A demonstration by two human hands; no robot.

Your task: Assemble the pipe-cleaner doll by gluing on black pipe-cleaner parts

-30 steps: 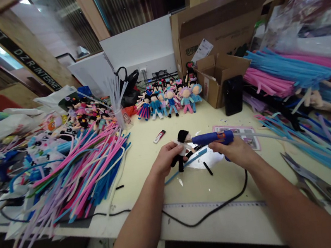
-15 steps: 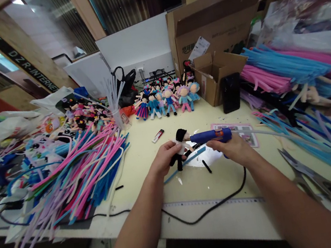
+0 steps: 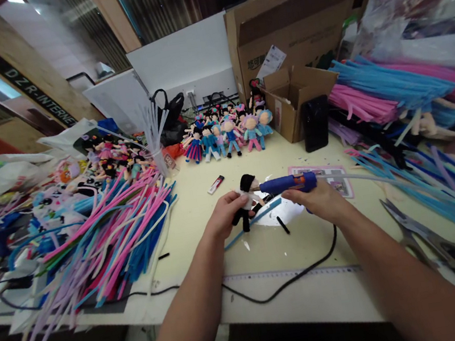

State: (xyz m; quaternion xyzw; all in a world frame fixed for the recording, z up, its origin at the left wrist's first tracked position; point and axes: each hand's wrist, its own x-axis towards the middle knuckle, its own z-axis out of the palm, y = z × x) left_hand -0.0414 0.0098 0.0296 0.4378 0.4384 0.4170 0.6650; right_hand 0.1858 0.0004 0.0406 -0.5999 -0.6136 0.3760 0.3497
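Note:
Pinched in my left hand (image 3: 229, 212) is a small doll (image 3: 248, 183) with black hair, a white top and black legs. My right hand (image 3: 317, 200) is wrapped round a blue glue gun (image 3: 288, 184), a clear glue stick (image 3: 360, 177) jutting from its back end. The gun's nozzle points left and meets or nearly meets the doll near its head; actual contact cannot be made out. Just below the doll a light blue pipe cleaner (image 3: 266, 210) slants over the table. A short black piece (image 3: 283, 225) lies to its right.
Heaps of pipe cleaners lie at left (image 3: 132, 226) and right (image 3: 404, 87). Finished dolls (image 3: 229, 135) stand at the back beside cardboard boxes (image 3: 301, 89) and a black phone (image 3: 316, 123). Scissors (image 3: 438, 244) rest at right. The black cord (image 3: 282, 295) loops across a ruler (image 3: 312, 271).
The whole view has shifted slightly. Both hands hold the doll and the glue gun in nearly the same pose, with the nozzle still at the doll.

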